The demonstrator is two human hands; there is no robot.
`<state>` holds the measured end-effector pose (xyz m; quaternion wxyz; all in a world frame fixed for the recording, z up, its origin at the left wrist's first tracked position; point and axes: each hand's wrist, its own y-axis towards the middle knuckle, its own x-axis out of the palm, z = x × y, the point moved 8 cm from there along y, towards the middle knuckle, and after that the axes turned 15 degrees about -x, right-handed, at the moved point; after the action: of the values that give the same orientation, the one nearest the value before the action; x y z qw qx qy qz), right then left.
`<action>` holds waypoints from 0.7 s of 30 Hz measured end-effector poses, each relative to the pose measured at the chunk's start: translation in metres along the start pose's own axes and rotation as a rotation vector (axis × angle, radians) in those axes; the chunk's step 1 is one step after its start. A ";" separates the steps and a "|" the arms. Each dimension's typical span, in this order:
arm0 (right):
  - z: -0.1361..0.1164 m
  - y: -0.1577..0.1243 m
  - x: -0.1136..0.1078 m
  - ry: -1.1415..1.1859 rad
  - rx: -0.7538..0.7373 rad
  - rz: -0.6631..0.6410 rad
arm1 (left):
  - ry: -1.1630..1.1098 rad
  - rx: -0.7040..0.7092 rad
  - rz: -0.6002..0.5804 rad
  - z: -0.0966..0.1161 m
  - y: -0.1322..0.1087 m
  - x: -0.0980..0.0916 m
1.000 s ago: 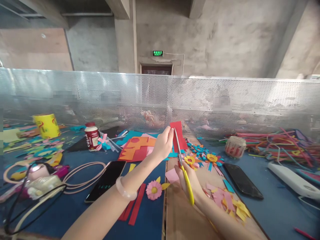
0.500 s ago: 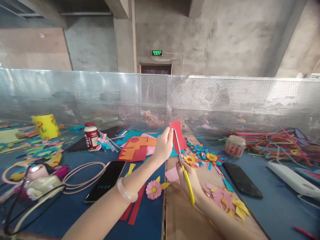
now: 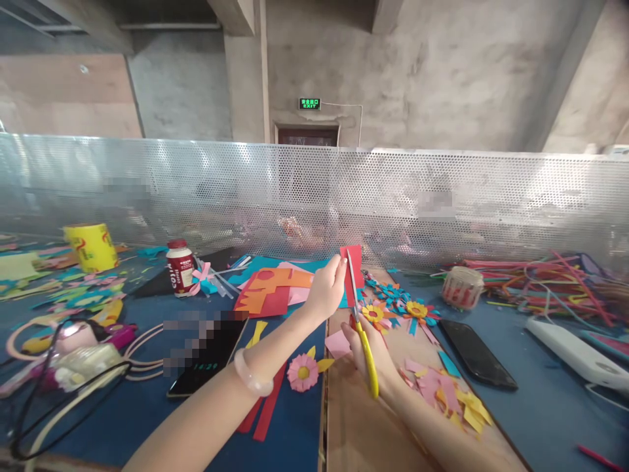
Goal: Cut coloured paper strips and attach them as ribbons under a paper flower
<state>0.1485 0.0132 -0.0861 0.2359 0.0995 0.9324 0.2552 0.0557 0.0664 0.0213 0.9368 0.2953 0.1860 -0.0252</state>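
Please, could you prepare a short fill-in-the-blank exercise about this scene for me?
1. The right hand holds scissors with ____ handles.
2. The paper in the left hand is ____.
3. The bracelet circles the ____ arm.
4. The exit sign glows ____.
Missing words: yellow; red; left; green.

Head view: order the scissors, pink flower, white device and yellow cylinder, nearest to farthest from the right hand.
1. Scissors, in the right hand.
2. Pink flower, left of it.
3. White device, well right.
4. Yellow cylinder, far left.
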 end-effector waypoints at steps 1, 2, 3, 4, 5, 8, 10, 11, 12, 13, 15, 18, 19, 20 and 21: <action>0.000 0.000 -0.001 -0.007 0.006 0.008 | -0.006 0.003 -0.005 0.000 0.000 0.001; 0.000 0.000 -0.002 -0.015 0.010 0.015 | -0.011 0.004 -0.008 0.000 -0.001 0.002; 0.000 0.001 -0.003 -0.022 0.012 0.023 | -0.014 0.004 -0.010 0.000 -0.001 0.002; -0.001 0.001 -0.004 -0.029 0.014 0.032 | -0.017 0.002 -0.011 0.000 -0.001 0.002; -0.002 0.001 -0.005 -0.033 0.014 0.040 | -0.019 0.001 -0.011 0.001 -0.001 0.002; -0.005 0.001 -0.007 -0.034 0.005 0.053 | -0.023 -0.008 -0.014 0.001 -0.001 0.002; -0.005 0.001 -0.007 -0.030 -0.002 0.056 | -0.011 -0.019 -0.017 0.001 0.000 0.002; -0.004 0.002 -0.006 -0.027 -0.006 0.054 | -0.003 -0.025 -0.019 0.000 0.001 0.002; -0.002 0.002 -0.005 -0.021 -0.007 0.048 | 0.004 -0.031 -0.021 -0.001 0.002 0.002; 0.000 0.002 -0.004 -0.015 -0.008 0.038 | 0.010 -0.037 -0.025 -0.002 0.003 0.002; 0.004 0.002 -0.001 -0.001 -0.005 0.020 | 0.025 -0.037 -0.045 -0.005 0.004 0.003; 0.010 0.003 0.001 0.009 0.006 0.008 | 0.037 -0.024 -0.092 -0.007 0.005 0.006; 0.011 0.003 0.002 0.008 0.009 0.007 | 0.040 -0.024 -0.102 -0.008 0.004 0.007; 0.013 0.003 0.003 0.003 0.012 0.009 | 0.044 -0.038 -0.093 -0.010 0.005 0.007; 0.014 0.004 0.003 -0.005 0.013 0.012 | 0.046 -0.060 -0.081 -0.012 0.005 0.006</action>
<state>0.1528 0.0238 -0.0960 0.2359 0.1071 0.9329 0.2503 0.0584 0.0780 0.0130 0.9389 0.2598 0.2198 -0.0508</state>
